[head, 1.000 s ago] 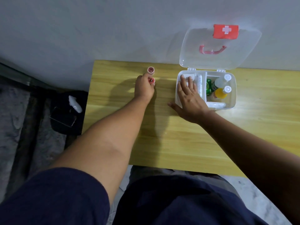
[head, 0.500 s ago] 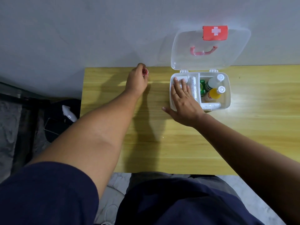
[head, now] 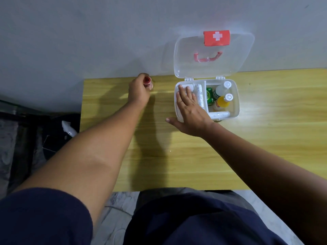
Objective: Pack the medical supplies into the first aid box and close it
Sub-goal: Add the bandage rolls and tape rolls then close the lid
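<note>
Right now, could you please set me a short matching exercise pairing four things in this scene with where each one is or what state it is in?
Things:
1. box lid
2. small red-capped item
3. yellow bottle
4. right hand

Places or states:
A. held in the left hand near the table's far edge
B. resting flat over the box's left compartment
C. open, standing up against the wall
D. lying in the box's right compartment

Pairs: 1-C, 2-A, 3-D, 4-B
</note>
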